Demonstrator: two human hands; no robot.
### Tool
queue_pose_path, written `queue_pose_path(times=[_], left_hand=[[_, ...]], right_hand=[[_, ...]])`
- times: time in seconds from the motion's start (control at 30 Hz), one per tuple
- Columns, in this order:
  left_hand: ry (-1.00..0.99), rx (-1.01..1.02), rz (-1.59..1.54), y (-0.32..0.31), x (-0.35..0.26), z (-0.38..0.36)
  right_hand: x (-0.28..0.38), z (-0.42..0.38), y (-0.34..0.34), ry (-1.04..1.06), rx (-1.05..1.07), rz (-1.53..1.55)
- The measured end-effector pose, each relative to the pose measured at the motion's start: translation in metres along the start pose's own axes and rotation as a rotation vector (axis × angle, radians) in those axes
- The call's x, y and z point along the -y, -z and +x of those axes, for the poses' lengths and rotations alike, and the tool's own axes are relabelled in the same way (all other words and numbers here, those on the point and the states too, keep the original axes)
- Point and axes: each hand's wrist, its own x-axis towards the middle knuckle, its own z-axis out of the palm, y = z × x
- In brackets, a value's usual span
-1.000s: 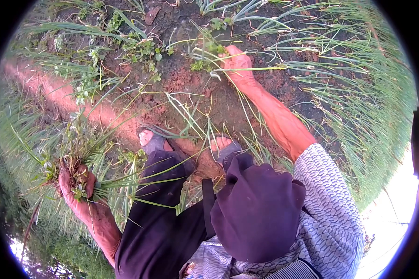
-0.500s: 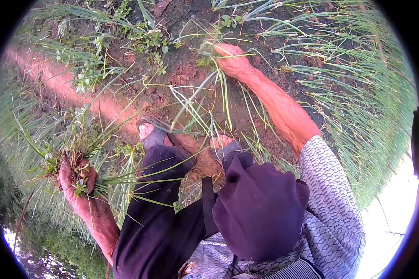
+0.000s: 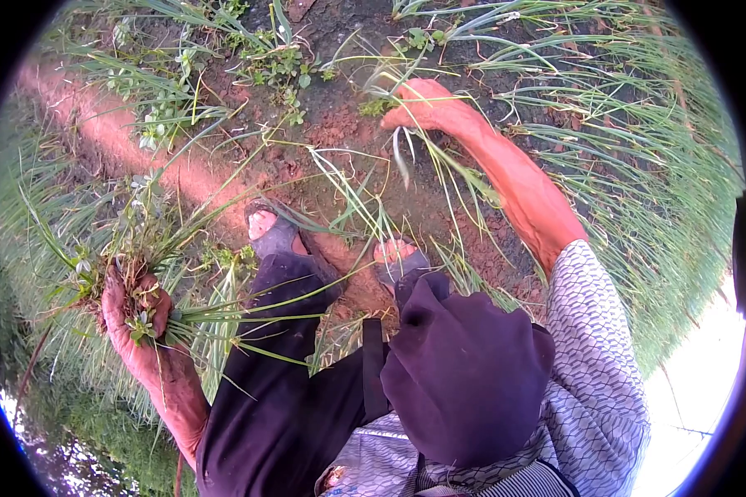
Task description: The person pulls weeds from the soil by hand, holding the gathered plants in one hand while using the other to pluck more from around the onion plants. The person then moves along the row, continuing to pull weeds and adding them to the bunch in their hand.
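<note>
Nearest, towards 8 o'clock, the left hand has its fingers curled round a rooty clump of plants; its long blades cross the trousers and could snag there. Near the centre, sandalled feet leave little free ground; shifting might crush loose leaves beside them. Farther, past 12, the right hand bends its fingers at thin leaves, too blurred to tell their grip; a hard tug could tear neighbours. Bare soil opens around 11; dense green rows hem 2.
</note>
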Motion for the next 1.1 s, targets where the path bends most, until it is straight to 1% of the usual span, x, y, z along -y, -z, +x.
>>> queue_pose_path(times=[0.07, 0.1, 0.2, 0.33, 0.37, 0.47, 0.5, 0.6, 0.63, 0.73, 0.77, 0.87, 0.9, 1.0, 1.1], left_hand=[[-0.001, -0.009, -0.002, -0.002, 0.001, -0.001], [0.004, 0.004, -0.008, -0.001, 0.001, -0.001], [0.014, 0.028, -0.009, 0.001, 0.001, -0.001], [0.026, 0.014, 0.007, 0.000, 0.000, -0.003], [0.030, 0.008, 0.004, 0.000, 0.000, -0.004], [0.019, -0.032, 0.009, -0.003, 0.000, -0.006], [0.028, -0.024, -0.002, -0.001, 0.000, -0.005], [0.029, -0.019, -0.007, 0.005, -0.001, -0.003], [0.018, -0.031, 0.012, 0.003, -0.001, -0.003], [0.001, -0.057, 0.014, -0.005, -0.001, -0.006], [0.000, -0.064, 0.004, -0.006, -0.001, -0.007], [0.001, -0.074, -0.003, -0.006, 0.001, -0.007], [0.004, -0.063, -0.005, -0.006, 0.000, -0.007], [0.007, -0.038, -0.008, -0.004, -0.001, -0.006], [0.031, -0.013, -0.040, 0.001, -0.003, -0.005]], right_hand=[[0.009, -0.005, -0.004, 0.071, -0.063, -0.220], [0.018, -0.011, 0.001, 0.071, -0.009, -0.247], [0.008, 0.001, -0.022, 0.154, -0.189, -0.412], [-0.001, 0.008, -0.026, 0.206, -0.211, -0.364], [-0.015, 0.015, -0.035, 0.266, -0.290, -0.318], [-0.021, 0.011, -0.037, 0.403, -0.410, -0.345], [-0.022, 0.006, -0.037, 0.494, -0.383, -0.274], [-0.015, 0.015, -0.045, 0.489, -0.420, -0.369], [-0.010, 0.017, -0.045, 0.400, -0.337, -0.375], [0.006, 0.012, -0.043, 0.483, -0.330, -0.217], [0.009, 0.015, -0.047, 0.469, -0.398, -0.296], [0.018, 0.018, -0.044, 0.496, -0.305, -0.331], [0.018, 0.024, -0.052, 0.481, -0.340, -0.379], [0.009, 0.043, -0.066, 0.592, -0.503, -0.265], [0.002, 0.027, -0.059, 0.619, -0.469, -0.145]])
